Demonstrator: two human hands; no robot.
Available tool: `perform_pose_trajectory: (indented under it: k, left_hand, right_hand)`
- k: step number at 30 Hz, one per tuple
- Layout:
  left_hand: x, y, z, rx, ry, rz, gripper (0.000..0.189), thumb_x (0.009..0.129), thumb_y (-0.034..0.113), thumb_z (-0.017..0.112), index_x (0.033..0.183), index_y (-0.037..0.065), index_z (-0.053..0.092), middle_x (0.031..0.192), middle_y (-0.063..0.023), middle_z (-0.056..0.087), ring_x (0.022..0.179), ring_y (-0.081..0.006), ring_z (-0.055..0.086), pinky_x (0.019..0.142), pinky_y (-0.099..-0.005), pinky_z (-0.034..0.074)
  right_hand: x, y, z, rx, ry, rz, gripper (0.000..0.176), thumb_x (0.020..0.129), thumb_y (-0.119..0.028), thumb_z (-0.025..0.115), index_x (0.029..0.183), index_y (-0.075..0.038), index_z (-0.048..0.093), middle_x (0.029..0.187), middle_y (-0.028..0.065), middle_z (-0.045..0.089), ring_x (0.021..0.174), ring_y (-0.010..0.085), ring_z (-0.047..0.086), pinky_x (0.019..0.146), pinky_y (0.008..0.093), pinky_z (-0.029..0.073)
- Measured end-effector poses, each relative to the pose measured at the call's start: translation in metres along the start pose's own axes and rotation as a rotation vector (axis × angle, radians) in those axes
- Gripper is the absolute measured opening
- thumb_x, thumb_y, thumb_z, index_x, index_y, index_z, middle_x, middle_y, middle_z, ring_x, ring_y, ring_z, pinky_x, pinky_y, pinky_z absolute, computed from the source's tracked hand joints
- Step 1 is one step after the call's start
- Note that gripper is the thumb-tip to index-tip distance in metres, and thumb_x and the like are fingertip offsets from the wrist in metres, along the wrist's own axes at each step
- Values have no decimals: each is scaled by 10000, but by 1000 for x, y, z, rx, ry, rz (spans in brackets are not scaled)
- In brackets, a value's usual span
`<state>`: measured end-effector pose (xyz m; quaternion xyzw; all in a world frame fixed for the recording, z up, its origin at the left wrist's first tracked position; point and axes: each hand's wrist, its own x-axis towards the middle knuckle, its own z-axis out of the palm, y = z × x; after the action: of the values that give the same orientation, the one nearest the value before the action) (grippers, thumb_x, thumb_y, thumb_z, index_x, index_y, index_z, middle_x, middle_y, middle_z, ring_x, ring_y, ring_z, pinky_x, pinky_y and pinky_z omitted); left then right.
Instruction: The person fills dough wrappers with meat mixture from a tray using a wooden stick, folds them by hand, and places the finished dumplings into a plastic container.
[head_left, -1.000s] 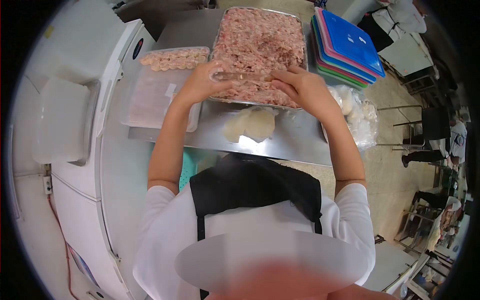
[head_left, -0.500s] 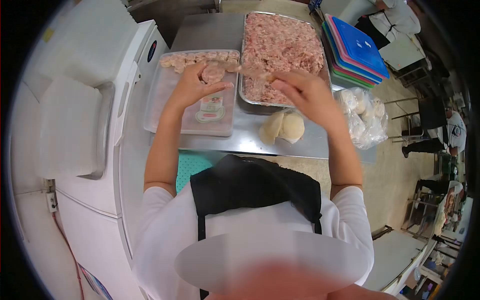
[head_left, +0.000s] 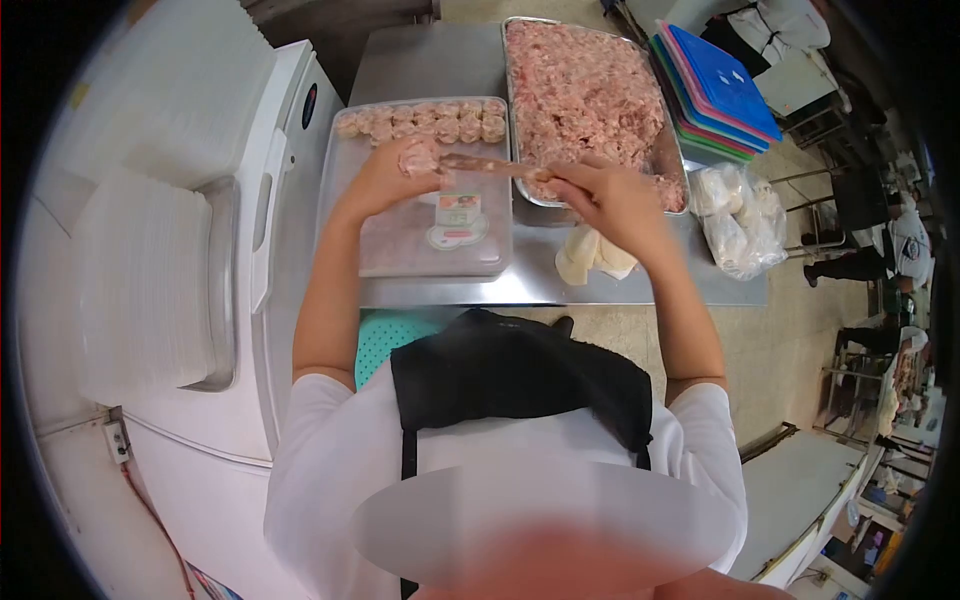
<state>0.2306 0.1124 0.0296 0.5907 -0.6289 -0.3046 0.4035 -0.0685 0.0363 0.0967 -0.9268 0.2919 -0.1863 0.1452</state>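
My left hand (head_left: 385, 182) is closed around a meat-filled dumpling (head_left: 418, 157), with the pink filling showing on top. In my right hand (head_left: 615, 200) is the handle of a flat, meat-smeared spreader (head_left: 490, 165), whose tip reaches the dumpling's edge. Both hands are above a translucent plastic container (head_left: 400, 245) with a label. Rows of finished dumplings (head_left: 450, 120) line its far side. To the right, a deep metal tray (head_left: 684, 170) holds a mass of ground meat (head_left: 580, 90). Round dough wrappers (head_left: 595, 255) lie on the table in front of the tray.
A metal table (head_left: 430, 60) carries all of this. Bagged wrappers (head_left: 740, 220) and a stack of coloured lids (head_left: 715, 90) are at its right. White fridge units (head_left: 200, 400) with stacked white trays (head_left: 145, 280) stand left. Other people (head_left: 905, 255) are farther off at right.
The view has shifted a little, so table items appear farther right. The spreader, blurred before, is now clearer and lies level between my hands. My left hand still holds the dumpling.
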Motion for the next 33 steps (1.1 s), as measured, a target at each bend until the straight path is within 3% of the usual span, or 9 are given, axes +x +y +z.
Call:
perform_pose_trajectory:
  k: [2, 5, 7, 11, 14, 19, 25, 28, 33]
  left_hand:
    - [-8, -16, -19, 10, -46, -44, 478, 692, 261, 802, 1059, 15, 619, 962, -98, 653, 866, -209, 603, 809, -322, 468]
    - [-15, -81, -43, 242, 168, -251, 511, 692, 264, 786, 1103, 20, 606, 998, -124, 624, 879, -243, 590, 842, -349, 463]
    - [-20, -119, -55, 536, 241, -215, 542, 705, 260, 762, 1158, 22, 585, 1065, -160, 603, 945, -278, 580, 885, -371, 451]
    - [-2, -112, -61, 693, 293, -430, 590, 753, 220, 694, 1277, 27, 506, 1245, -233, 526, 1139, -355, 514, 966, -409, 414]
    - [15, -130, -60, 622, 454, -219, 657, 779, 198, 667, 1361, 36, 407, 1263, -261, 521, 1159, -378, 515, 967, -422, 420]
    - [26, -122, -45, 604, 381, -249, 753, 778, 168, 662, 1428, 57, 298, 1221, -263, 557, 1099, -392, 559, 945, -444, 436]
    - [36, -120, -42, 580, 348, -198, 821, 759, 112, 660, 1465, 99, 241, 1260, -245, 541, 1122, -395, 548, 949, -437, 439]
    - [29, -124, -49, 476, 338, -178, 840, 746, 68, 640, 1476, 115, 225, 1297, -239, 517, 1151, -393, 532, 966, -430, 431]
    - [12, -134, -63, 555, 294, -285, 817, 762, 19, 568, 1487, 145, 213, 1337, -234, 490, 1202, -383, 500, 1011, -416, 400]
  right_hand:
    - [-9, 12, -2, 38, 14, 66, 232, 880, -280, 613, 1050, -135, 678, 830, 100, 632, 761, 291, 625, 646, 388, 492]
    - [-32, 48, 9, 183, 99, 134, 259, 891, -251, 622, 1077, -77, 671, 844, 87, 648, 729, 218, 614, 641, 343, 477]
    - [-55, 66, 20, 371, 202, 173, 283, 904, -237, 625, 1092, -29, 663, 845, 61, 656, 699, 147, 585, 625, 304, 461]
    - [-97, 76, 29, 519, 164, 562, 290, 938, -243, 589, 1110, -21, 663, 679, -48, 527, 590, 29, 462, 516, 207, 372]
    - [-114, 75, 32, 570, 156, 662, 282, 939, -252, 586, 1116, -49, 670, 641, -63, 466, 546, 12, 401, 472, 174, 310]
    - [-124, 74, 27, 549, 181, 734, 288, 941, -264, 585, 1116, -52, 670, 650, -65, 463, 535, 9, 385, 459, 175, 294]
    - [-117, 83, 30, 550, 130, 731, 297, 934, -256, 596, 1119, -35, 667, 684, -48, 510, 580, 30, 440, 509, 188, 359]
    - [-105, 97, 47, 618, 145, 589, 343, 913, -267, 629, 1114, 10, 650, 816, 26, 652, 745, 101, 571, 661, 254, 458]
    - [-63, 121, 44, 291, 63, 194, 294, 889, -234, 631, 1077, -9, 651, 880, 144, 677, 820, 261, 644, 730, 356, 491]
